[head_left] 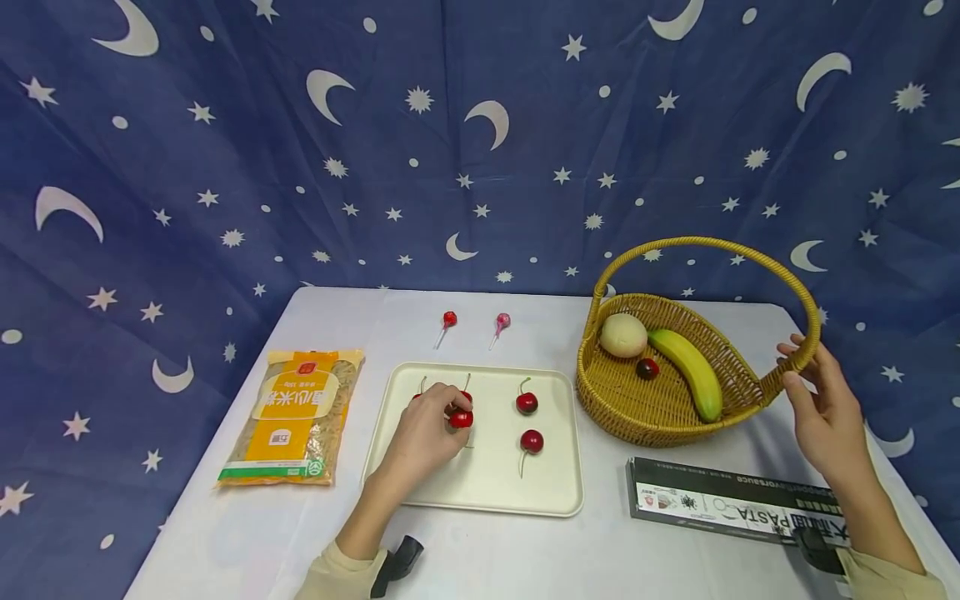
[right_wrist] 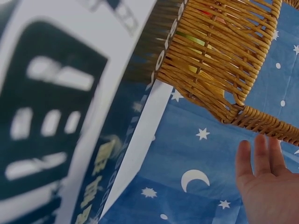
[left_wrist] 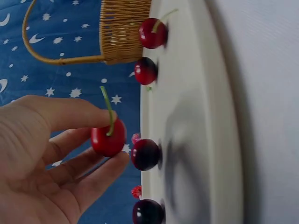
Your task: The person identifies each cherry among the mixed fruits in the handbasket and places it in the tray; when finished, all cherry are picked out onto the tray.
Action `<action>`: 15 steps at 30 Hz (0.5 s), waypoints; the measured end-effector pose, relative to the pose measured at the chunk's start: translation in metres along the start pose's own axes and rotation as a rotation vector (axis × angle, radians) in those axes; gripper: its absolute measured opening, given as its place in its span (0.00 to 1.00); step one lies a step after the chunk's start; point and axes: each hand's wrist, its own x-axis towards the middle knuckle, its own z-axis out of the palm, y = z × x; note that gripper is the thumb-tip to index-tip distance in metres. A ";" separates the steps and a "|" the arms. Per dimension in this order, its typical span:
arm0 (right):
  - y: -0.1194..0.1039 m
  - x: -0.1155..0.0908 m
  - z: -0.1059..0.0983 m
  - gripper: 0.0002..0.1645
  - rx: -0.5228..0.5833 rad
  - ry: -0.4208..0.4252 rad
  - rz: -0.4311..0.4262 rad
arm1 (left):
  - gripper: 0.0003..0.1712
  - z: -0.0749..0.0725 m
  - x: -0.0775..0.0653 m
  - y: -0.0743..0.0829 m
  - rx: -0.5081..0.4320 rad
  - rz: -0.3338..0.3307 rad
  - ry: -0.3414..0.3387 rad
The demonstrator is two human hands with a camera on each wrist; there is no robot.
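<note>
My left hand point(head_left: 431, 429) pinches a red cherry point(left_wrist: 108, 138) with a green stem between thumb and fingers, just above the cream tray point(head_left: 487, 493). On the tray sit several other cherries, two of them at the right, one upper cherry point(head_left: 527, 403) and one lower cherry point(head_left: 532, 442). Others lie partly hidden behind the left hand. My right hand point(head_left: 828, 417) is at the right end of the wicker basket point(head_left: 637, 429), fingers extended beside the base of its handle point(right_wrist: 266, 125); whether they touch is unclear. Inside the basket are a banana point(head_left: 688, 371), a dark cherry point(head_left: 647, 368) and a pale round item point(head_left: 623, 336).
A yellow food packet point(head_left: 296, 417) lies left of the tray. Behind it are a red lollipop point(head_left: 448, 320) and a pink lollipop point(head_left: 502, 322). A black-and-white pasta box point(head_left: 731, 500) lies in front of the basket, near the right forearm. A blue curtain point(head_left: 480, 167) hangs behind the table.
</note>
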 end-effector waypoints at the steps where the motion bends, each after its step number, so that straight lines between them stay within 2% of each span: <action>1: 0.001 0.000 0.000 0.34 0.000 0.001 -0.001 | 0.14 0.001 -0.001 -0.001 0.026 0.001 -0.008; 7: 0.003 0.000 -0.001 0.34 -0.002 0.003 0.002 | 0.14 0.008 -0.003 -0.006 0.107 0.031 -0.042; 15: 0.001 -0.001 0.000 0.34 -0.004 0.002 0.006 | 0.12 0.014 -0.004 -0.014 0.142 0.012 -0.109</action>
